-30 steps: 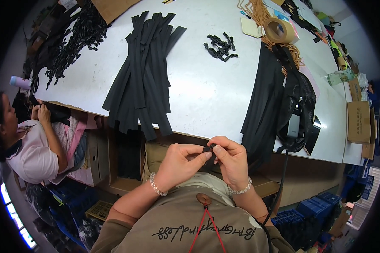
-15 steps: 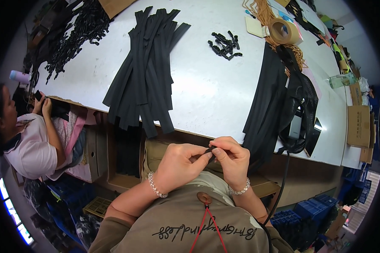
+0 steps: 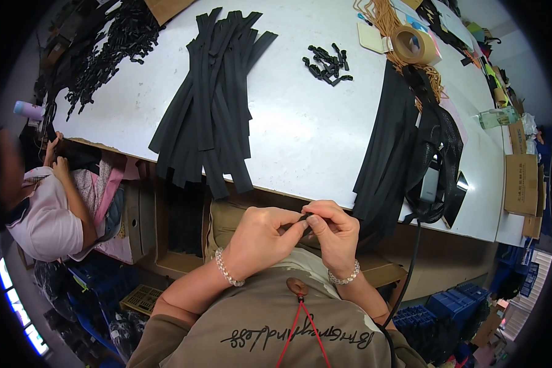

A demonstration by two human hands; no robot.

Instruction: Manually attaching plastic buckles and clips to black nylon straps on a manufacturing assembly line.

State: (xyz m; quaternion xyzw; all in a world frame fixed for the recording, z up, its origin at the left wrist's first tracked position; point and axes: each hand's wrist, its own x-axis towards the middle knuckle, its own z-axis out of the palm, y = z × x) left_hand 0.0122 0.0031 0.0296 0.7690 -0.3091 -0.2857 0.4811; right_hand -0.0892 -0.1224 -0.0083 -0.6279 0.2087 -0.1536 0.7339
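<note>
In the head view, the left hand and the right hand meet at the table's near edge, in front of the person's body. Each has thumb and fingers pinched together on a small black piece, which sits between the two sets of fingertips. The fingers cover most of it, so its full shape cannot be told. A clear beaded bracelet circles each wrist.

On the white table, left of the hands, black strips lie in a crossing stack, their near ends hanging over the edge. Farther off, right of that stack, is a little pile of black parts. More black strips lie on the right, next to a black mesh item. Beyond them are a tape roll and tan cord. At the far left is a dark heap; nearer on that side, a co-worker sits at the table.
</note>
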